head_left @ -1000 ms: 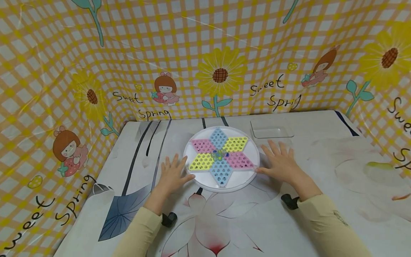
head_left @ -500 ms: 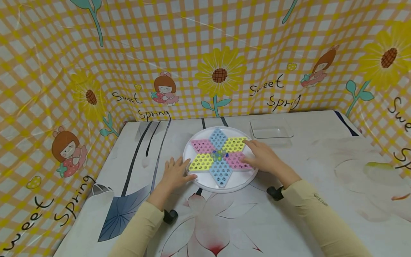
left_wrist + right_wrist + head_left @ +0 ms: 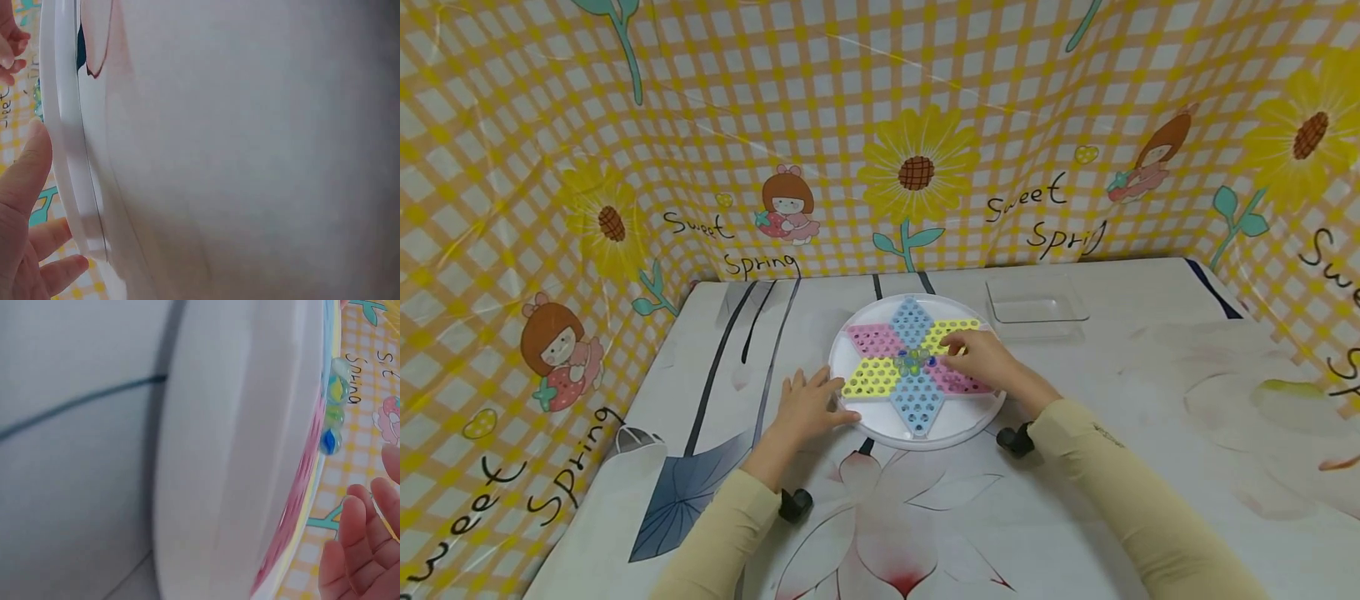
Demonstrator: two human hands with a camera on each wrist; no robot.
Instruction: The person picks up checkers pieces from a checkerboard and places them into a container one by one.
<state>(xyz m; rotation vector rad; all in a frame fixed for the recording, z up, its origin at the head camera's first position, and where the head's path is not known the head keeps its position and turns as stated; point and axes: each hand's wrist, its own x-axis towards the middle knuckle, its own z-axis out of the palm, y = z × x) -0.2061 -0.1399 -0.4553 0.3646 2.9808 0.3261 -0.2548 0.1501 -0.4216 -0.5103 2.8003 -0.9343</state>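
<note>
Hovering above board (image 3: 958,421), right hand (image 3: 983,358) near marbles (image 3: 913,362), fingers parted; left hand (image 3: 805,408) (fingers spread) at rim (image 3: 51,94).

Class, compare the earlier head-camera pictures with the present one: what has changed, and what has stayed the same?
The right hand has moved left, from the board's right rim to above the board, near the marbles; nothing visibly taken or released. The left hand stays at the left rim; board, marbles and clear dish stay put.

White board (image 3: 219,462) was seen edge-on, glass marbles (image 3: 335,414) grouped on its face. Right hand (image 3: 365,550), fingers loosely bent, was near the marbles but apart. Yellow-checked cloth (image 3: 361,425) showed behind.
</note>
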